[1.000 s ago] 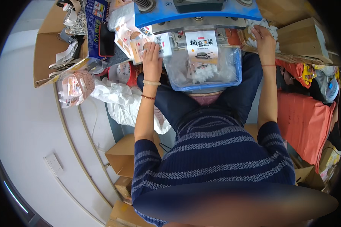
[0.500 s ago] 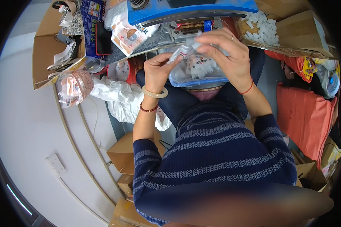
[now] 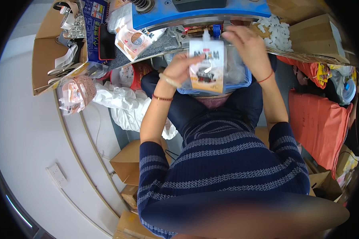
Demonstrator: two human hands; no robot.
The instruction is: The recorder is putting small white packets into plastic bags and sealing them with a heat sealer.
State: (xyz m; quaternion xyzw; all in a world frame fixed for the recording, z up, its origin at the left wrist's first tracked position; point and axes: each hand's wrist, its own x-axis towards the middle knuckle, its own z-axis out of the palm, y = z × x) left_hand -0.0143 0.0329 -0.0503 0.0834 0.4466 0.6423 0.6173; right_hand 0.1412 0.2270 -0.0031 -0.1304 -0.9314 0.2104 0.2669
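My left hand (image 3: 178, 71) grips a flat pouch (image 3: 207, 73) by its left side, thumb across the front. The pouch is white with an orange lower part and a printed picture. A clear-white spout (image 3: 206, 36) stands up from its top edge. My right hand (image 3: 249, 47) is raised to the right of the spout, apart from the pouch. Its fingers are partly blurred and slightly spread, with nothing visible between them. Below the pouch, a blue-rimmed plastic tub (image 3: 243, 81) rests at my lap, lined with clear film and partly hidden by the pouch.
A blue machine (image 3: 203, 14) stands ahead on the bench. Small white plastic pieces (image 3: 278, 35) lie beside a cardboard box (image 3: 317, 38) at the right. At the left are more printed pouches (image 3: 135, 42), a dark phone (image 3: 107, 43) and a box of odds and ends (image 3: 48, 55).
My left hand has brought the pouch upright, its printed front now facing up. The right hand has come away from the piece it was pinching and moved slightly right.
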